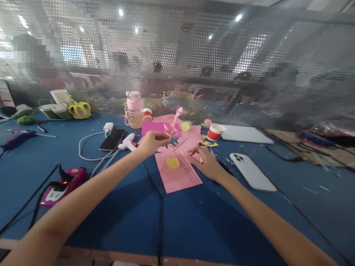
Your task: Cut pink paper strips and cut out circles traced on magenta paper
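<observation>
My left hand (155,142) is closed, thumb and fingers pinching a pink craft flower (170,128) with green pieces (173,140) at its base. A pink stalk with a bud-like tip (179,111) rises from the flower. My right hand (206,162) is closed in a pinch over the right side of a pink sheet (174,181); whatever is between its fingertips is too small to name. Dark parallel lines run across that sheet, and a yellow disc (172,162) lies on it. More pink paper (194,136) lies behind both hands.
A hot glue gun (127,143) and a dark phone (112,139) lie left of my left hand. Behind stand a pink-lidded bottle (135,111) and a red-and-white paper cup (215,132). A white phone (252,172) lies right; a purple power strip (65,186) sits left, with cables.
</observation>
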A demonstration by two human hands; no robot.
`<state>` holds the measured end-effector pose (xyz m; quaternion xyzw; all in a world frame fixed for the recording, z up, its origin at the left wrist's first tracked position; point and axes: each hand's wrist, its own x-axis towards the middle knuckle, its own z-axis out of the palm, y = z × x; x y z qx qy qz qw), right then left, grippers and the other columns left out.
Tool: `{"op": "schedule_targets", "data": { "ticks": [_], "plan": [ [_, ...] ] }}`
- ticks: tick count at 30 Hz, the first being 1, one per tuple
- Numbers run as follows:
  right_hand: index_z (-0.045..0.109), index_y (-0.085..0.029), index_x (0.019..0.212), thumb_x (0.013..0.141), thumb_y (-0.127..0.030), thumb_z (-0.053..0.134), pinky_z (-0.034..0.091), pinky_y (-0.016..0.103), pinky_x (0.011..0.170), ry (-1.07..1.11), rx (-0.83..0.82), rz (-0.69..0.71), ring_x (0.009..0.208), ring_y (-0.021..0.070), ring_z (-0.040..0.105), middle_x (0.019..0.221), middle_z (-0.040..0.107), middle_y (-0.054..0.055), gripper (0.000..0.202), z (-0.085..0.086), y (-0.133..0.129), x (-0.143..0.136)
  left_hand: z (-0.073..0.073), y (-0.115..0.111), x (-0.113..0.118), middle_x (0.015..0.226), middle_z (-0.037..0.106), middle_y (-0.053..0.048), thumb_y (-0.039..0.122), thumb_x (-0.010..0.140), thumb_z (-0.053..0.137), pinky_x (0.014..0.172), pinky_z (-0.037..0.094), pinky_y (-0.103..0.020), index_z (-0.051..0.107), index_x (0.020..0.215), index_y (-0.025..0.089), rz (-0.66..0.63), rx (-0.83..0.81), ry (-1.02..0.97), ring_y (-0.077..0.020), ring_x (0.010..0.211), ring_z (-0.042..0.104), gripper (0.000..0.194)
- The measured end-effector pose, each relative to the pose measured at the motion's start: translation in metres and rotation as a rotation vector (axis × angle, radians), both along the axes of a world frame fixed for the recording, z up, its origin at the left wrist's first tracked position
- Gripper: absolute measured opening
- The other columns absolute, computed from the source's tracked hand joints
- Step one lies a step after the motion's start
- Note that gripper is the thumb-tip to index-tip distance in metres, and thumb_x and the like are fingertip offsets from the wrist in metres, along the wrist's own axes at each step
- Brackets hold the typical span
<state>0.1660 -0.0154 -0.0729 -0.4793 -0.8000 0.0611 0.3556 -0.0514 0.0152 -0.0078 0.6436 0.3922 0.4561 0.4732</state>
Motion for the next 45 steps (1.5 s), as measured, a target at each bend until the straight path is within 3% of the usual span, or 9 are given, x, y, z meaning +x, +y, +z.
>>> {"op": "schedule_targets", "data": {
  "ticks": [4,9,14,17,20,25,30,37,45],
  "plan": [
    [0.046,-0.02,0.086,0.082,-0.029,0.043,0.04,0.048,0.087,0.058,-0.004,0.074,0.096,0.0247,0.052,0.093,0.059,0.011,0.01,-0.01,-0.011,-0.003,-0.026,0.0,0.014,0.059,0.065,0.001,0.019,0.056,0.072,0.052,0.044,-0.022,0.065,0.064,0.015,-0.079,-0.094,-0.103,-0.0079,0.052,0.055,0.012],
    [0.033,-0.015,0.117,0.078,-0.031,0.05,0.037,0.049,0.096,-0.026,-0.18,0.197,0.123,0.0286,0.035,0.121,0.044,0.018,0.046,-0.013,-0.018,-0.009,-0.032,0.0,0.018,0.055,0.064,0.002,0.019,0.054,0.073,0.061,0.048,-0.023,0.059,0.054,0.014,-0.092,-0.142,-0.128,-0.0096,0.056,0.06,0.015],
    [0.029,-0.015,0.112,0.079,-0.039,0.05,0.017,0.055,0.106,-0.097,-0.179,0.206,0.131,0.0297,0.024,0.125,0.041,0.021,0.045,-0.014,-0.022,-0.012,-0.037,0.002,0.02,0.053,0.063,0.0,0.022,0.055,0.072,0.042,0.038,-0.018,0.063,0.057,0.013,0.041,-0.165,-0.023,-0.008,0.048,0.055,0.013],
    [0.03,-0.015,0.109,0.081,-0.039,0.047,0.019,0.056,0.105,-0.104,-0.156,0.171,0.131,0.0303,0.023,0.128,0.038,0.024,0.04,-0.014,-0.024,-0.013,-0.043,0.003,0.019,0.052,0.062,0.001,0.026,0.06,0.069,0.037,0.031,-0.017,0.064,0.058,0.013,0.086,-0.12,0.061,-0.005,0.041,0.047,0.014],
    [0.034,-0.015,0.104,0.081,-0.035,0.046,0.024,0.054,0.104,-0.102,-0.134,0.155,0.13,0.0308,0.025,0.124,0.042,0.023,0.033,-0.013,-0.028,-0.016,-0.05,0.002,0.019,0.046,0.056,0.003,0.032,0.062,0.068,0.04,0.034,-0.017,0.063,0.056,0.014,0.069,-0.05,0.102,-0.0039,0.039,0.042,0.019],
    [0.04,-0.013,0.101,0.082,-0.039,0.044,0.026,0.055,0.103,-0.126,-0.189,0.152,0.124,0.0326,0.036,0.097,0.056,0.018,0.032,-0.011,-0.037,-0.023,-0.06,0.0,0.018,0.066,0.063,-0.003,0.035,0.063,0.067,0.058,0.047,-0.025,0.068,0.067,0.015,0.066,0.102,0.167,-0.0122,0.06,0.055,0.02],
    [0.038,-0.013,0.105,0.081,-0.043,0.045,0.024,0.056,0.103,-0.123,-0.181,0.12,0.127,0.0338,0.031,0.112,0.052,0.022,0.039,-0.013,-0.04,-0.028,-0.063,0.005,0.017,0.077,0.065,-0.005,0.03,0.061,0.07,0.078,0.046,-0.033,0.069,0.064,0.02,0.066,0.311,0.264,-0.0184,0.081,0.057,0.01],
    [0.041,-0.009,0.109,0.082,-0.043,0.043,0.024,0.059,0.101,-0.155,-0.148,0.111,0.129,0.0357,0.025,0.117,0.05,0.027,0.044,-0.009,-0.049,-0.034,-0.064,0.009,0.016,0.09,0.067,-0.005,0.026,0.061,0.072,0.087,0.043,-0.035,0.068,0.06,0.02,0.0,0.339,0.314,-0.0188,0.09,0.057,0.007],
    [0.032,0.002,0.124,0.083,-0.045,0.041,0.02,0.057,0.104,-0.183,-0.234,0.097,0.131,0.0337,0.02,0.097,0.06,0.023,0.064,-0.008,-0.05,-0.037,-0.067,0.01,0.015,0.095,0.066,-0.008,0.026,0.062,0.071,0.091,0.041,-0.037,0.069,0.065,0.019,0.02,0.35,0.286,-0.0212,0.099,0.055,0.008]
  ]
}}
